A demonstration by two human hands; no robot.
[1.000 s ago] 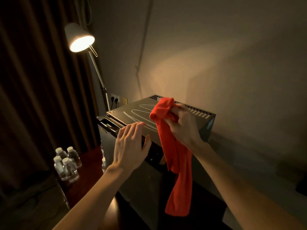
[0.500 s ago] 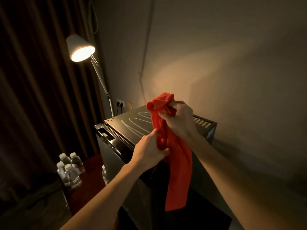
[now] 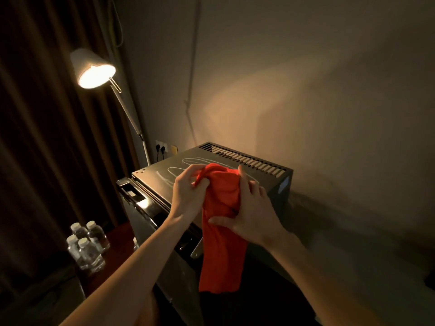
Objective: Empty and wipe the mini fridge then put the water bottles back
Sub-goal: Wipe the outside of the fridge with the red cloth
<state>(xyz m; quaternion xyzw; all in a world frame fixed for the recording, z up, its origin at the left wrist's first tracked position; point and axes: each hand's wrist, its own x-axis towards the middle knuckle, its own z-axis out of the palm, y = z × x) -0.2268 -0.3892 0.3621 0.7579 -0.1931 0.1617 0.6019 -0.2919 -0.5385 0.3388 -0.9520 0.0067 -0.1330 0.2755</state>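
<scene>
A red cloth (image 3: 221, 234) hangs in front of the dark mini fridge (image 3: 155, 177), whose top shows curved wipe streaks and a vent grille at the back. My left hand (image 3: 188, 196) pinches the cloth's upper left corner. My right hand (image 3: 249, 212) grips the cloth's upper right part, thumb across the front. Both hands hold the cloth just above the fridge's front edge. Several clear water bottles (image 3: 86, 245) with white caps stand on a low reddish surface to the left of the fridge.
A lit floor lamp (image 3: 94, 69) leans over the fridge from the left, its pole running down beside a wall socket (image 3: 161, 147). A dark curtain (image 3: 40, 137) fills the left side. A plain wall (image 3: 306, 90) stands behind the fridge.
My left hand rose from the fridge's front edge and took hold of the cloth. Both hands then shifted along its top, spreading it over the fridge. The camera view tilted.
</scene>
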